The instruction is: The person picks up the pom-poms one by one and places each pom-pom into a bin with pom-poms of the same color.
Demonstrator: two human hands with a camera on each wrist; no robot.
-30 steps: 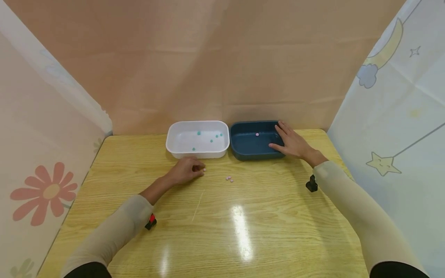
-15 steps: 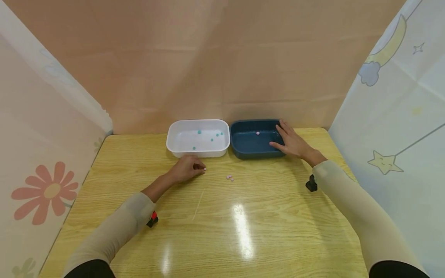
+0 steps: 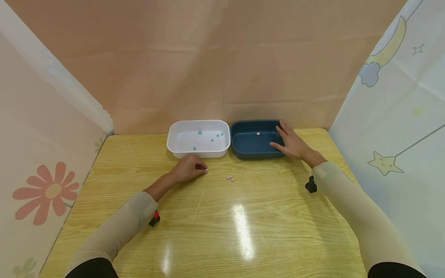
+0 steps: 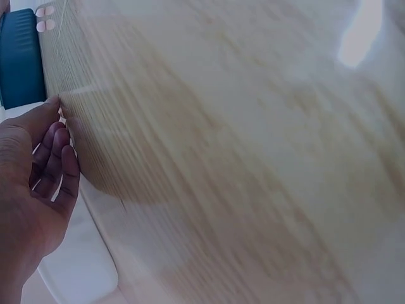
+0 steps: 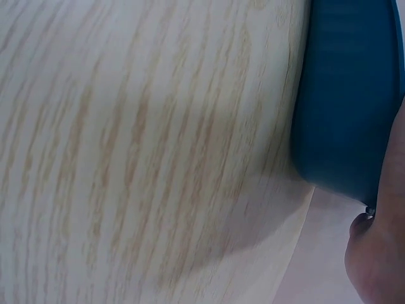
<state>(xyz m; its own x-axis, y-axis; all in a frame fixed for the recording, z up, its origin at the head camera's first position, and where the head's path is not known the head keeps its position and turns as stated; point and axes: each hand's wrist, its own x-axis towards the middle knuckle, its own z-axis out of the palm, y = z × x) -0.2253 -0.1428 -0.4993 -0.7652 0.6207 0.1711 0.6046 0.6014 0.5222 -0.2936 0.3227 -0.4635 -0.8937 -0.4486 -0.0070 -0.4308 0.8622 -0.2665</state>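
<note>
Just in front of the white tub (image 3: 174, 143), my left hand (image 3: 187, 168) pinches a small pink bead (image 3: 206, 170) between thumb and forefinger. In the left wrist view the other fingers curl in loosely and the fingertips hide most of the bead. To the right, several loose pink beads (image 3: 230, 178) lie together on the table. My right hand (image 3: 293, 144) rests over the right end of the dark blue tub (image 3: 257, 155), fingers spread across its rim. One pink bead (image 3: 258, 134) lies inside that tub.
Several green beads (image 3: 212, 140) lie scattered in the white tub. Both tubs stand side by side at the back edge of the wooden table (image 3: 264, 216), against a brown backdrop (image 3: 222, 69). A black device (image 3: 311, 184) shows beside the right sleeve, another (image 3: 154, 219) by the left.
My left hand has shifted slightly to the right, and the pink bead has moved along at its fingertips. The right hand has stayed on the blue tub.
</note>
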